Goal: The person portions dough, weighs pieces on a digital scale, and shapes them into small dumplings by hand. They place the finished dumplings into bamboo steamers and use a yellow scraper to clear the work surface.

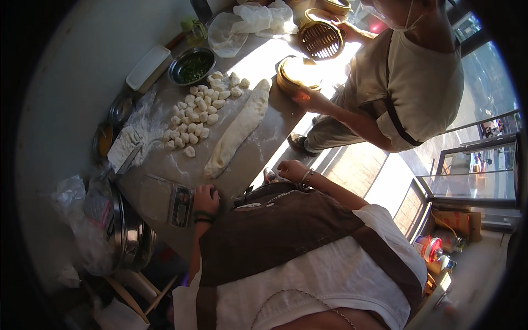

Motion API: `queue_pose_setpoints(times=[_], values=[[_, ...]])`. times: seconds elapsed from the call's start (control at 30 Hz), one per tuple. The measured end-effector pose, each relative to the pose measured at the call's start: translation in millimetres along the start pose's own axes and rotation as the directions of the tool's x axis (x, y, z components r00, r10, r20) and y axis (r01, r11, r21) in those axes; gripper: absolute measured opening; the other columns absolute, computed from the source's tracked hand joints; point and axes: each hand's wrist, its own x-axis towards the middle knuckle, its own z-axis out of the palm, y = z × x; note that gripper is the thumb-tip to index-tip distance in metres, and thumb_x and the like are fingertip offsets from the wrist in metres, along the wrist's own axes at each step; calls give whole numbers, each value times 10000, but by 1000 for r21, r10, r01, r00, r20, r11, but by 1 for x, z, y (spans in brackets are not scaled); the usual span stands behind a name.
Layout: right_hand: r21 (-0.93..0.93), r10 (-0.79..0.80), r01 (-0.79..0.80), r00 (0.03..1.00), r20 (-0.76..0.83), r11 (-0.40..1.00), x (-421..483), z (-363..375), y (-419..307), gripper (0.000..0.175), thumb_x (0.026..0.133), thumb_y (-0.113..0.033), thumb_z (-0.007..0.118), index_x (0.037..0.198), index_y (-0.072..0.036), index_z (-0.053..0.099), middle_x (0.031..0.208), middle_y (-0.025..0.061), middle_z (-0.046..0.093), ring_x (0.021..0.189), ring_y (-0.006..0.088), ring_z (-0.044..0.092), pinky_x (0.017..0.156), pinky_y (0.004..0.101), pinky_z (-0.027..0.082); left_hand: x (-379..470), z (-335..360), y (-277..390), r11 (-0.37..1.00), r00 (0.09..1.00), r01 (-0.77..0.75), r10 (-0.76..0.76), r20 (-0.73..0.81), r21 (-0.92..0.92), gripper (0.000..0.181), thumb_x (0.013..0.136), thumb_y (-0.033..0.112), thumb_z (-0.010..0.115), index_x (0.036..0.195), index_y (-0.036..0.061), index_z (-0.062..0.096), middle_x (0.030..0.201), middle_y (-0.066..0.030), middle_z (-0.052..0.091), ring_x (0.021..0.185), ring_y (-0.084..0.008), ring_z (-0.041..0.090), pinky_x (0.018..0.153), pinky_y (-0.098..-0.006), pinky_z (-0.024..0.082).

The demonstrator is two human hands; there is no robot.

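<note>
My left hand rests at the table's near edge, against a digital kitchen scale. Its fingers are slightly apart and nothing shows in them. Loosely curled, my right hand hangs beside my brown apron, off the table; its palm is hidden. A long roll of dough lies on the floured table. Left of the roll are several small dough pieces. A metal scraper lies by a heap of flour.
A co-worker in a mask holds a slatted bamboo steamer tray and touches a bamboo steamer. Along the wall stand a bowl of chopped greens, a white container and metal bowls. Steel pots stand left.
</note>
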Motion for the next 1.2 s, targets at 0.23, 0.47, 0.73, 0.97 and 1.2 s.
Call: queue_pose_setpoints(times=[0.23, 0.47, 0.73, 0.97, 1.2], values=[[-26, -16, 16, 1000, 7, 1000, 8, 0, 4, 357, 779, -334, 611, 1010, -64, 641, 877, 165, 674, 849, 322, 648, 780, 393, 501, 2, 2, 1, 993, 998, -65, 67, -18, 94, 240, 754, 181, 631, 950, 58, 566, 1001, -150, 516, 987, -363, 478, 863, -459, 395], [-31, -9, 10, 1000, 28, 999, 8, -3, -3, 328, 790, -308, 587, 1006, -68, 643, 930, 170, 667, 882, 325, 638, 804, 398, 495, 2, 5, 2, 994, 996, -45, 53, -76, 101, 228, 741, 169, 644, 933, 74, 564, 991, -140, 510, 966, -363, 478, 843, -461, 400], [-36, -24, 25, 999, 27, 999, 13, -3, -3, 329, 792, -305, 573, 1006, -65, 642, 923, 166, 669, 875, 326, 638, 808, 400, 494, 8, 4, 2, 997, 996, -31, 37, -81, 74, 193, 733, 158, 653, 877, 80, 549, 943, -135, 503, 916, -363, 479, 810, -468, 396], [-22, 22, -21, 1000, 23, 1000, 15, -4, 1, 329, 786, -303, 578, 1003, -63, 641, 905, 168, 671, 872, 330, 638, 806, 406, 495, 12, 7, 1, 997, 994, -16, 24, -108, 73, 181, 731, 155, 655, 846, 81, 536, 917, -133, 495, 894, -364, 480, 786, -469, 393], [-29, -41, 40, 998, -48, 999, 14, -3, 0, 262, 764, -205, 612, 951, -25, 647, 814, 150, 679, 754, 302, 661, 697, 388, 522, 14, 11, -2, 998, 995, 14, -7, -102, 66, 170, 747, 169, 642, 834, 81, 525, 913, -139, 493, 886, -369, 480, 773, -479, 391]])
